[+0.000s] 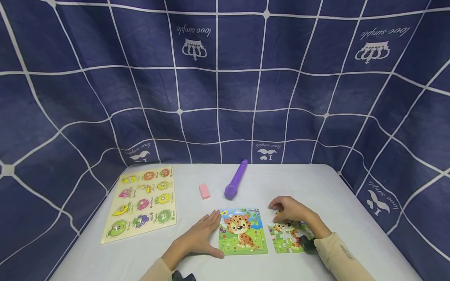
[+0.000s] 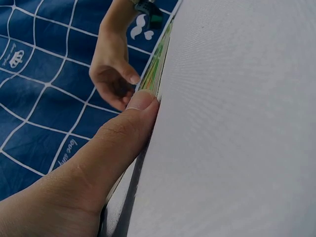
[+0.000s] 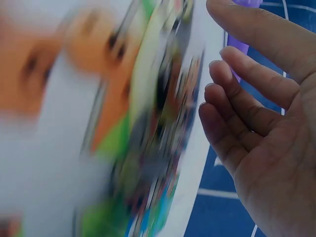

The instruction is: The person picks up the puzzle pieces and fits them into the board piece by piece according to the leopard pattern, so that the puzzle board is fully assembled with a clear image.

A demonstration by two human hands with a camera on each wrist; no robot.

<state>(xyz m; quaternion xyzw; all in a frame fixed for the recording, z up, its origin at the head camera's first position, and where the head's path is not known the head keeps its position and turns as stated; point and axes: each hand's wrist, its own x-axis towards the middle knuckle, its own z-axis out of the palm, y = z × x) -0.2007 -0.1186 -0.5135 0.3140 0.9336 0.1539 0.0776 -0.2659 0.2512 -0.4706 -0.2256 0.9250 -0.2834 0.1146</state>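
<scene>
My left hand (image 1: pixel 204 235) lies beside a square puzzle board (image 1: pixel 260 249) with a cartoon leopard, fingers at its upper left edge and thumb near the lower left corner. The left wrist view shows that thumb (image 2: pixel 111 140) extended at the board's edge. Just right of the board, my right hand (image 1: pixel 290 209) hovers over the upper left of a set of jigsaw pieces (image 1: pixel 281 244) with a similar leopard picture. Its fingers (image 3: pixel 256 79) are loosely bent, and nothing shows between them in the right wrist view. Part of the set is hidden under this hand and wrist.
A wooden fruit puzzle board (image 1: pixel 137 199) lies on the left of the white table (image 1: pixel 197 269). Behind the leopard board are a pink block (image 1: pixel 204 191) and a purple toy microphone (image 1: pixel 236 180). Dark blue curtains (image 1: pixel 239 89) surround the table's back and sides.
</scene>
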